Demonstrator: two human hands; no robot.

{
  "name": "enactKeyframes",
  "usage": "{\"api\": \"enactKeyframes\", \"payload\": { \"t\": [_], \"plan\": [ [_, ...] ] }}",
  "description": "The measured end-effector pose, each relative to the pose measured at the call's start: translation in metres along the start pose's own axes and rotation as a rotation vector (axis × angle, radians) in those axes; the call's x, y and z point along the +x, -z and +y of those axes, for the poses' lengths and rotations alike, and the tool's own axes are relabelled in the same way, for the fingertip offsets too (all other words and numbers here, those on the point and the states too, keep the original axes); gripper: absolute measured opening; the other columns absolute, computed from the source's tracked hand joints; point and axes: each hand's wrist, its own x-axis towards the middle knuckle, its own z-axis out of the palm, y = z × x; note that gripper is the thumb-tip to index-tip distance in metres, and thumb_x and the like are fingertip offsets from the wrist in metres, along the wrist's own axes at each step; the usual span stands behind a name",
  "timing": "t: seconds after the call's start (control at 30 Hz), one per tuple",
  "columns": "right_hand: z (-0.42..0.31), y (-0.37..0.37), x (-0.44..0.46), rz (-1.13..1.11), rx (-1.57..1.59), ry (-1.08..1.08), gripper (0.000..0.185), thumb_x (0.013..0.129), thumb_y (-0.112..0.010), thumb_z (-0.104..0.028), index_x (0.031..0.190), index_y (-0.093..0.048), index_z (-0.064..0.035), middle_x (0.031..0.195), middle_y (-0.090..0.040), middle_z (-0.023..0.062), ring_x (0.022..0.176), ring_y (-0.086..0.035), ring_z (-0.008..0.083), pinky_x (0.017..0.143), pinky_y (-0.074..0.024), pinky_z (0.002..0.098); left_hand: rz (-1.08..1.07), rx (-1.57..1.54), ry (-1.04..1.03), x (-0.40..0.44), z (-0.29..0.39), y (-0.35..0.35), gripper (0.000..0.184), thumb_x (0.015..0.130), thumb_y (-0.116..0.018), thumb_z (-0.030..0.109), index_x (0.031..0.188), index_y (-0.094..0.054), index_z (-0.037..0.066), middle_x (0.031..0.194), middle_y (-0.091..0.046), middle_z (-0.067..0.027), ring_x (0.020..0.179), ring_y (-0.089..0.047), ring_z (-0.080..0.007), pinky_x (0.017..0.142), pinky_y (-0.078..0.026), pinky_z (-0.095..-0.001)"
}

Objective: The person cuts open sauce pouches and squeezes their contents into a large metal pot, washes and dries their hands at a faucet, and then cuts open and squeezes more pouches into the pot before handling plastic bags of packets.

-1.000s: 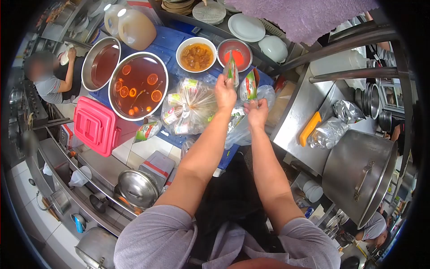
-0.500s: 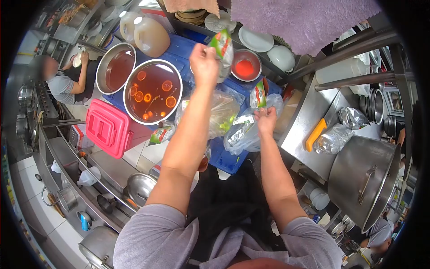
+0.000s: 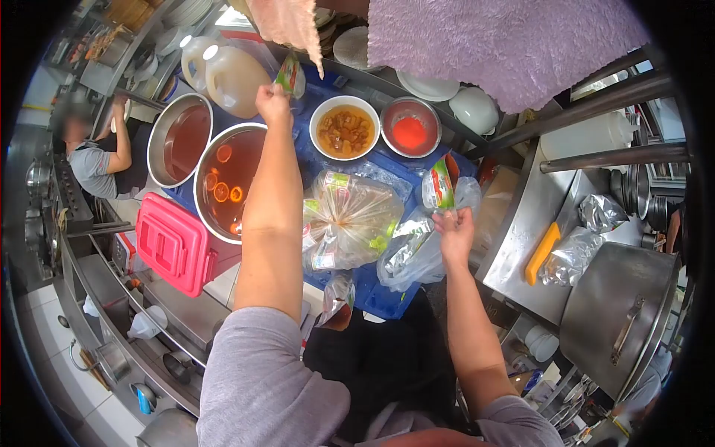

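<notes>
My left hand (image 3: 275, 104) is raised at the upper left, its fingers pinching a green and silver packet (image 3: 290, 75) beside the plastic jugs (image 3: 237, 80). On the right, my right hand (image 3: 454, 222) grips the lower end of a red, white and green packet (image 3: 441, 183), which stands upright above a clear plastic bag (image 3: 406, 257). A knotted bag of packaged goods (image 3: 346, 223) lies between my arms on the blue surface (image 3: 380, 298). Behind it are a white bowl of brown pieces in liquid (image 3: 345, 128) and a metal bowl with red content (image 3: 410, 128).
Two metal basins of reddish liquid, one (image 3: 179, 140) beside another with orange slices (image 3: 216, 186), stand left. A pink lid (image 3: 173, 243) is below them. A large pot (image 3: 618, 313), foil bundles (image 3: 572, 257) and an orange handle (image 3: 542, 253) are right. A co-worker (image 3: 97, 160) is far left.
My left hand has moved up and left with its packet, from over the bowls to beside the jugs. My right hand still holds its packet. The view has shifted, and the cloths hang lower.
</notes>
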Motion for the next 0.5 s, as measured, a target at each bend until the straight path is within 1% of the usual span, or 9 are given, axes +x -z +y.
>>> {"api": "enactKeyframes", "payload": {
  "t": [0.1,0.17,0.2,0.23,0.3,0.33,0.4,0.47,0.5],
  "plan": [
    [0.003,-0.002,0.001,0.004,-0.036,0.025,0.014,0.1,-0.056,-0.008,0.096,-0.044,-0.0006,0.101,-0.06,0.0141,0.086,-0.073,0.0222,0.067,-0.0574,0.0289,0.07,-0.104,0.023,0.005,-0.017,0.012,0.008,0.097,-0.061,0.005,0.095,-0.053,0.003,0.093,-0.062,-0.01,0.078,-0.065,-0.0195,0.067,-0.061,-0.0333],
    [-0.001,-0.004,-0.004,0.015,-0.06,0.032,0.015,0.1,-0.057,-0.009,0.095,-0.045,-0.0006,0.098,-0.062,0.0139,0.083,-0.073,0.0218,0.065,-0.057,0.0294,0.042,-0.004,-0.01,0.003,-0.005,0.017,0.003,0.096,-0.058,0.001,0.095,-0.055,0.001,0.089,-0.064,-0.0103,0.073,-0.063,-0.0166,0.064,-0.054,-0.029],
    [-0.005,-0.007,-0.002,0.025,-0.076,0.058,0.016,0.099,-0.058,-0.01,0.095,-0.046,-0.0007,0.094,-0.063,0.0138,0.081,-0.074,0.0213,0.064,-0.0566,0.0298,0.041,0.051,-0.004,0.004,-0.004,0.02,0.009,0.093,-0.064,0.005,0.097,-0.058,-0.001,0.089,-0.067,-0.0115,0.075,-0.065,-0.0186,0.07,-0.054,-0.0321],
    [-0.006,-0.008,0.0,0.022,-0.073,0.062,0.016,0.099,-0.058,-0.01,0.095,-0.046,-0.0007,0.094,-0.063,0.0138,0.081,-0.074,0.0213,0.064,-0.0566,0.0298,0.043,0.049,-0.009,0.011,-0.01,0.025,0.009,0.093,-0.064,0.005,0.097,-0.058,-0.001,0.089,-0.067,-0.0115,0.075,-0.065,-0.0186,0.07,-0.054,-0.0321],
    [-0.006,-0.006,0.005,0.04,-0.35,0.122,0.018,0.098,-0.059,-0.011,0.09,-0.047,-0.0005,0.083,-0.065,0.0134,0.074,-0.074,0.0211,0.059,-0.0553,0.0313,-0.02,0.483,-0.038,0.021,-0.019,0.035,0.021,0.087,-0.073,0.012,0.098,-0.061,-0.002,0.089,-0.07,-0.0141,0.078,-0.067,-0.0233,0.076,-0.054,-0.0377],
    [-0.011,-0.008,0.004,0.039,-0.351,0.123,0.018,0.098,-0.059,-0.011,0.09,-0.047,-0.0005,0.083,-0.065,0.0134,0.074,-0.074,0.0211,0.059,-0.0553,0.0313,0.005,0.578,-0.093,0.009,-0.004,0.033,0.03,0.079,-0.08,0.017,0.097,-0.064,-0.001,0.091,-0.072,-0.0166,0.083,-0.069,-0.0279,0.083,-0.053,-0.0401],
    [-0.022,-0.01,0.005,0.046,-0.385,0.095,0.022,0.097,-0.061,-0.011,0.085,-0.047,-0.0001,0.076,-0.066,0.0139,0.069,-0.074,0.0214,0.055,-0.0537,0.0321,0.014,0.643,-0.085,-0.005,0.017,0.028,0.033,0.078,-0.082,0.018,0.099,-0.064,0.0,0.093,-0.072,-0.0174,0.086,-0.07,-0.0292,0.084,-0.053,-0.04],
    [-0.024,-0.011,0.006,0.05,-0.346,0.082,0.022,0.098,-0.06,-0.011,0.084,-0.047,0.0002,0.076,-0.067,0.0139,0.069,-0.074,0.0216,0.055,-0.0537,0.0318,0.021,0.71,-0.078,-0.008,0.028,0.028,0.036,0.076,-0.083,0.019,0.1,-0.064,0.001,0.095,-0.072,-0.0181,0.089,-0.07,-0.0304,0.085,-0.053,-0.0398],
    [-0.023,-0.01,0.006,0.056,-0.303,0.064,0.023,0.098,-0.06,-0.011,0.083,-0.047,0.0004,0.076,-0.067,0.0139,0.069,-0.074,0.0219,0.055,-0.0537,0.0314,-0.006,0.725,-0.054,-0.007,0.029,0.028,0.039,0.077,-0.083,0.017,0.105,-0.063,-0.001,0.096,-0.072,-0.0157,0.09,-0.069,-0.0271,0.085,-0.053,-0.0376]
  ]
}}
